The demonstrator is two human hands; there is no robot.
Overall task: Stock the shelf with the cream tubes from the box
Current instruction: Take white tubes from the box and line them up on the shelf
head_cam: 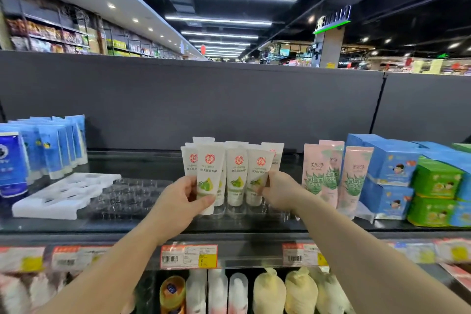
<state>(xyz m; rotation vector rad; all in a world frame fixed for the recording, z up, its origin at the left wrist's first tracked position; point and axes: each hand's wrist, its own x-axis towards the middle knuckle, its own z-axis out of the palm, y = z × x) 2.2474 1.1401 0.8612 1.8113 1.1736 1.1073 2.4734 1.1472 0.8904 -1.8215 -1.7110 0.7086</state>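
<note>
Your left hand (178, 201) and right hand (276, 190) each gripped an upright cream tube (209, 176) on the shelf (242, 224); a nudge risked toppling its neighbours.

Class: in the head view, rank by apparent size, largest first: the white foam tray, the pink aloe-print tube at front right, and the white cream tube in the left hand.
1. White foam tray.
2. Pink aloe-print tube and white cream tube held by the left hand: too alike to rank.
</note>
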